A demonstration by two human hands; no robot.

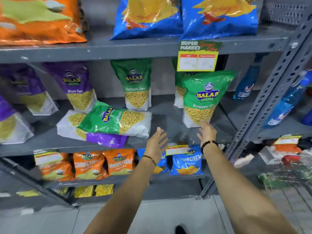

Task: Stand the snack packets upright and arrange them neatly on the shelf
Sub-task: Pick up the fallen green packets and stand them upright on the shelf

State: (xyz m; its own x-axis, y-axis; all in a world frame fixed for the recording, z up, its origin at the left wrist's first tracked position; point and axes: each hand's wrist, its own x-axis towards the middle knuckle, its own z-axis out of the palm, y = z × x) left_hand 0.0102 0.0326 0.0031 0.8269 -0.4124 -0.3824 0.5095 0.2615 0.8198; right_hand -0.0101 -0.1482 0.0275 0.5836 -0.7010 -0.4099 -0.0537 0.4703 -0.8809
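On the middle grey shelf (170, 119) a green Ratlami Sev packet (202, 97) stands upright at the right. My right hand (206, 132) is just below its bottom edge, fingers spread, touching or nearly touching it. My left hand (156, 142) hovers open over the shelf's front edge, holding nothing. To the left, a green packet (116, 120) lies flat on top of a purple packet (103, 138), also lying down. Another green packet (137, 85) and purple packets (76, 85) stand upright further back.
A yellow price tag (197, 56) hangs from the upper shelf edge over the right-hand packets. Blue (148, 16) and orange bags sit above; orange and blue Crunchem bags (185, 161) below. A perforated metal upright (273, 85) bounds the right side, with blue bottles (244, 85) beyond.
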